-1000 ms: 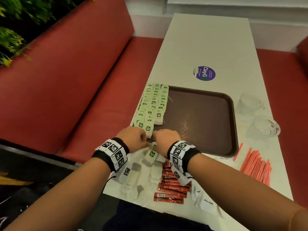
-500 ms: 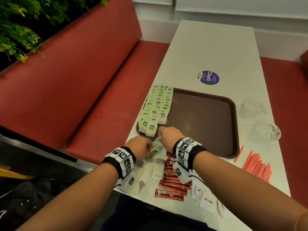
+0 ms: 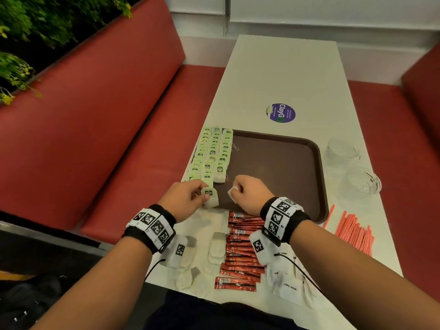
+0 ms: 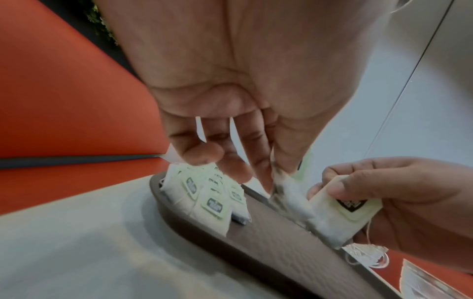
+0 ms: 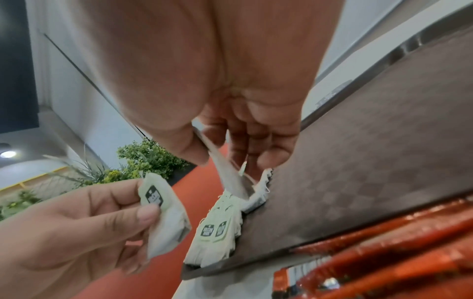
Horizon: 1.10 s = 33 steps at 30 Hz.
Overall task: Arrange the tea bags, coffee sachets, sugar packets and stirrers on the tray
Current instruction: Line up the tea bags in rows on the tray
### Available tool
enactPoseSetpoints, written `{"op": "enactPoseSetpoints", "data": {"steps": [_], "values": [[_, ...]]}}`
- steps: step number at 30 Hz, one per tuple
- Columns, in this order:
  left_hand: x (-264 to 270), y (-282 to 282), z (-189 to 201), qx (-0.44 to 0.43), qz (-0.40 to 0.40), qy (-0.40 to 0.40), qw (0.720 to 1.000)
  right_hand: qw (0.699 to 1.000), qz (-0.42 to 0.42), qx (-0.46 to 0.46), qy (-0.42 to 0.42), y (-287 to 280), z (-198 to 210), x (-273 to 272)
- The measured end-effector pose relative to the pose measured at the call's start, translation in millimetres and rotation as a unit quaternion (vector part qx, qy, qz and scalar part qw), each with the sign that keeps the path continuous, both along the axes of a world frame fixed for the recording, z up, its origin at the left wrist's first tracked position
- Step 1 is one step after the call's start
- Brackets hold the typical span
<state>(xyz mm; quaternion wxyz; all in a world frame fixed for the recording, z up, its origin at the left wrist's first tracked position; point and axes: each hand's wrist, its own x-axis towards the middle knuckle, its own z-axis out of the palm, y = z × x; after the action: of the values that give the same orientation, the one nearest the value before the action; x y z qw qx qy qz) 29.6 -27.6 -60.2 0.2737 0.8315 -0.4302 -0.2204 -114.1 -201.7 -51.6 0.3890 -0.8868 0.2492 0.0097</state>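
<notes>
Nearest on the white bench point(image 3: 281, 75), red coffee sachets point(image 3: 240, 253) and white sugar packets point(image 3: 289, 288) are lying. The left hand point(image 3: 184, 198) is pinching a green-tagged tea bag point(image 3: 210, 198) over the brown tray point(image 3: 281, 167); the right hand point(image 3: 250, 195) is pinching another tea bag point(image 5: 230, 178), clearest from its wrist. Beyond, tea-bag rows point(image 3: 213, 153) are lining the tray's left side; red seating is flanking.

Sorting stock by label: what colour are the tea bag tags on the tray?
Pale green with a dark logo, on the tea bag tags; clearest in the head view.

Green-tagged tea bags point(image 3: 209, 158) overlap in rows along the brown tray's point(image 3: 281, 163) left side.
</notes>
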Motion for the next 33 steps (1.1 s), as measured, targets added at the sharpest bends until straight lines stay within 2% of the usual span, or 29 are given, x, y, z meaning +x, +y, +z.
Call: {"op": "enactPoseSetpoints", "data": {"steps": [6,11,17,21,25,33], "values": [[-2,-22,14,-0.016,-0.005,-0.02,1.0,0.996,-0.013,0.073,-0.058,-3,7,1],[-1,-39,21,-0.041,-0.023,0.001,0.999,0.997,0.024,0.035,-0.061,-7,0,4],[5,-58,16,-0.043,-0.015,0.007,0.999,0.999,0.016,0.017,-0.044,-15,-5,7],[17,-74,0,0.014,0.053,-0.027,0.998,0.998,-0.03,0.059,-0.017,-25,-7,6],[28,-86,-17,0.102,0.066,-0.022,0.992,0.993,-0.056,0.101,-0.023,-32,-8,2],[36,-102,-28,0.142,0.094,-0.074,0.983,0.99,-0.079,0.116,-0.032,-38,-5,1]]}}
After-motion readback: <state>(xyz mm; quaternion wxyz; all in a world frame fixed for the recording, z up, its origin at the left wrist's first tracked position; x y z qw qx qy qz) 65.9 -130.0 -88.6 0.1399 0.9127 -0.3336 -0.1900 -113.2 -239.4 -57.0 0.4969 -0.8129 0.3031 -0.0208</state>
